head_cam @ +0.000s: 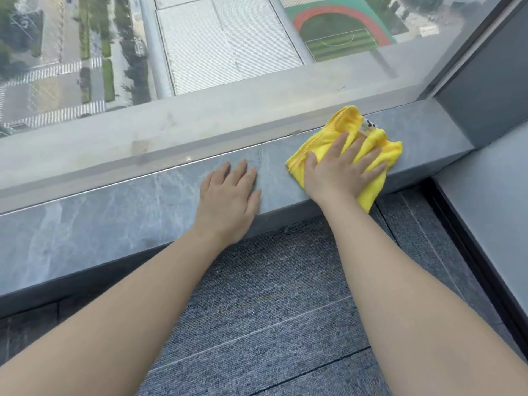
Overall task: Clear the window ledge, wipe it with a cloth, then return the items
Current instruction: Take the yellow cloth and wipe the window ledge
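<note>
A grey marbled window ledge [120,212] runs from lower left to upper right below the glass. A crumpled yellow cloth [351,124] lies on its right part, one corner hanging over the front edge. My right hand [341,170] presses flat on the cloth with fingers spread. To the left of the cloth, my left hand [230,195] rests palm down on the bare ledge, fingers apart, holding nothing. No other items stand on the visible ledge.
The window pane [228,52] rises right behind the ledge, with streets and a sports field far below. A dark grey pillar [485,90] closes the ledge's right end. Grey carpet [271,310] covers the floor beneath my arms.
</note>
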Available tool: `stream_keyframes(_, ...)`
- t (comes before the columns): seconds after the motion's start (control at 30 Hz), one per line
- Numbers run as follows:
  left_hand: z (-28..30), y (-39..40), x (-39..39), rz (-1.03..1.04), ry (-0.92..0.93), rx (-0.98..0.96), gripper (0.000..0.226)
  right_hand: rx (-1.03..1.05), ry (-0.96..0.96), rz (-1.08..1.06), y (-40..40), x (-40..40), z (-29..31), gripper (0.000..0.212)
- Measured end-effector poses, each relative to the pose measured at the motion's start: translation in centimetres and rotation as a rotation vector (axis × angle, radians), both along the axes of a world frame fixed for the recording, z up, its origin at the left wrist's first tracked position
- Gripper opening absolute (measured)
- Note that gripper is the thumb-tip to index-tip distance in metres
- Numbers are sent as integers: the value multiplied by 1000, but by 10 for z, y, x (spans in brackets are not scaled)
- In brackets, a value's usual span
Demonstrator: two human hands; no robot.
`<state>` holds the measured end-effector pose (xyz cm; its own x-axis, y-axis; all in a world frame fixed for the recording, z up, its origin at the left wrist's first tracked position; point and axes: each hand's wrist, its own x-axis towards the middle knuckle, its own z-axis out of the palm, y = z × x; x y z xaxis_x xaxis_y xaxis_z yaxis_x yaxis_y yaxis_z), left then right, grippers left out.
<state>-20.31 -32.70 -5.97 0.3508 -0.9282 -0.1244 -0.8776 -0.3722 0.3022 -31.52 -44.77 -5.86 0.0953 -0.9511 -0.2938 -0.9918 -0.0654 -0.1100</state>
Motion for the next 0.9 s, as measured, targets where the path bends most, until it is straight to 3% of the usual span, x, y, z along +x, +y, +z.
stream_keyframes(0.13,3,1,5,38,84,-89,80,29,-16,13,-1,24,1,71)
stream_keyframes(0.33,7,-1,11,78,102,-133,81,-113,-112,509,25,17,-3,57)
stream_keyframes(0.47,7,-14,1,35,91,-130,81,-71,-136,736,14,-16,-1,50)
stream_keyframes(0.6,7,-27,-18,-36,98,-116,81,-68,-139,644,6,-43,-2,50)
stream_keyframes(0.7,3,-37,-30,-52,112,-95,75,-55,-136,479,-13,-64,-2,51)
stream_keyframes(0.9,-3,-49,-41,-104,99,-90,87,-41,-39,147,-57,-85,-3,65)
